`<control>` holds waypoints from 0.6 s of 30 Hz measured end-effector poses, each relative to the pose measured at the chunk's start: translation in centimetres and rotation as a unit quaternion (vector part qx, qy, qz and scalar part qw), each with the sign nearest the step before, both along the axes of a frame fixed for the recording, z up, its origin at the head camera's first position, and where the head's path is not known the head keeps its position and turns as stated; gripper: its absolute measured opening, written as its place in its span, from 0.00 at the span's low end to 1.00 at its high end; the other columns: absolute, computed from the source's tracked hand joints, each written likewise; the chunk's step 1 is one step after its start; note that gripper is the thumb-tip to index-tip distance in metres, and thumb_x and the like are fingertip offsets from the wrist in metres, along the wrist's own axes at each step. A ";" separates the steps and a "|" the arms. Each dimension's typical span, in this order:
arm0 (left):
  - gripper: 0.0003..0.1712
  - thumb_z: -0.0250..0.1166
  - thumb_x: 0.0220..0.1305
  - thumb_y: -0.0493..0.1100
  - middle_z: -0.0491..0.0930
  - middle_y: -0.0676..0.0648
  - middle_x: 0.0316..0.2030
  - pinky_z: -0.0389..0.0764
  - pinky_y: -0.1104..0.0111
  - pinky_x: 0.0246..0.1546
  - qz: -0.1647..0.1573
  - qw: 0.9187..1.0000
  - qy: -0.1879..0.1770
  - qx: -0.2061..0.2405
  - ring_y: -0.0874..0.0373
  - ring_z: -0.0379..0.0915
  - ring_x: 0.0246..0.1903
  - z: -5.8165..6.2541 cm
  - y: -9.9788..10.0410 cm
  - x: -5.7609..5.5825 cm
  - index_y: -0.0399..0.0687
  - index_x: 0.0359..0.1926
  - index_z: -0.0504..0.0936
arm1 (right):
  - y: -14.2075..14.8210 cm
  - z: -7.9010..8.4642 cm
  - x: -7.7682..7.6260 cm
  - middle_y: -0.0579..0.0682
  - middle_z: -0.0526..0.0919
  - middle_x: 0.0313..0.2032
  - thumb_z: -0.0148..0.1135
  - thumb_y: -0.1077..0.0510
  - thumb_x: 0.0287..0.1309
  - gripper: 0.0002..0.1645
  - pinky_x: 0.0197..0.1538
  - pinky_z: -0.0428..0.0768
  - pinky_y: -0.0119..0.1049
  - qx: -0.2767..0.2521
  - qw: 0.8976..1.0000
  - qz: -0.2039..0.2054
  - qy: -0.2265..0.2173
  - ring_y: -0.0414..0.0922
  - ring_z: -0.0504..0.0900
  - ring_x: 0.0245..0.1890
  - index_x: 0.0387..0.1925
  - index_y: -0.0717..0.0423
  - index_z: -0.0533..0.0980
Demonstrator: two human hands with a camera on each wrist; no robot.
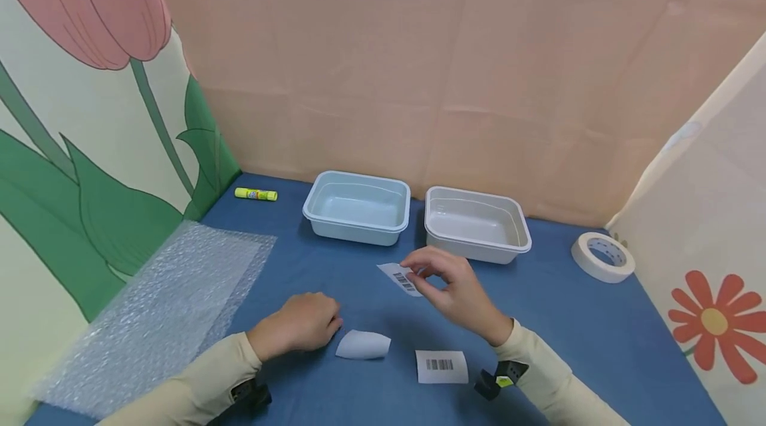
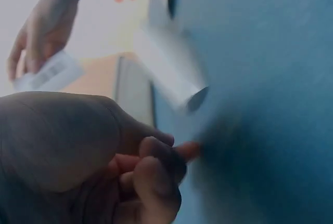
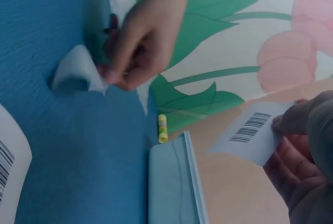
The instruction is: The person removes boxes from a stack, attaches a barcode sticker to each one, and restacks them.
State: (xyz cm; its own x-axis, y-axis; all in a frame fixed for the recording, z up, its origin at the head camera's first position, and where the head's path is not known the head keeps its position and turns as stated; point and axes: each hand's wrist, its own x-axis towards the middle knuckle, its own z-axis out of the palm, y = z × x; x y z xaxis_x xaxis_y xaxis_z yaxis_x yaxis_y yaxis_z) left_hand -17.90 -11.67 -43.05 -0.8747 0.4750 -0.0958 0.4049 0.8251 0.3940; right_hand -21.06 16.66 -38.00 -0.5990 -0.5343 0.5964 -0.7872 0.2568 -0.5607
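The right hand (image 1: 456,285) pinches 1 barcode label (image 1: 397,276) above the blue surface (image 1: 574,339). The left hand (image 1: 304,323), fingers loosely curled, is beside a curled paper (image 1: 363,345). Behind, 2 tubs (image 1: 353,233) stand near the peach wall (image 1: 455,80); rightward, the surface stretches toward the tape roll (image 1: 598,271).

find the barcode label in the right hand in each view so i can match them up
Head: barcode label just right of centre, in the lower half.
Left wrist: label near the left edge, a little above mid-height, blurred.
Right wrist: label right of centre, a little below mid-height.
Shared landmark: the right hand, which pinches the label in all three views.
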 end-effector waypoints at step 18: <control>0.03 0.74 0.64 0.43 0.87 0.59 0.33 0.82 0.60 0.41 -0.013 0.946 0.166 0.279 0.69 0.81 0.34 3.8 1.6 -2.1 0.57 0.38 0.90 | -2.3 -0.7 -1.0 0.49 0.87 0.46 0.71 0.65 0.61 0.28 0.45 0.87 0.35 0.065 0.996 0.030 -0.054 0.40 0.87 0.40 0.62 0.53 0.78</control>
State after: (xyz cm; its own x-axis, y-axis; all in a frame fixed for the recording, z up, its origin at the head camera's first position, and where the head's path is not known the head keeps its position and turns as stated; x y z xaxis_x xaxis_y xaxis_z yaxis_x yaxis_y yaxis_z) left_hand -20.05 -10.08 -39.28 -0.7995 0.3933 0.4540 0.6006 0.5147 0.6118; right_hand -22.07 14.39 -38.67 -0.6207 -0.6397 0.4533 -0.7399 0.2868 -0.6085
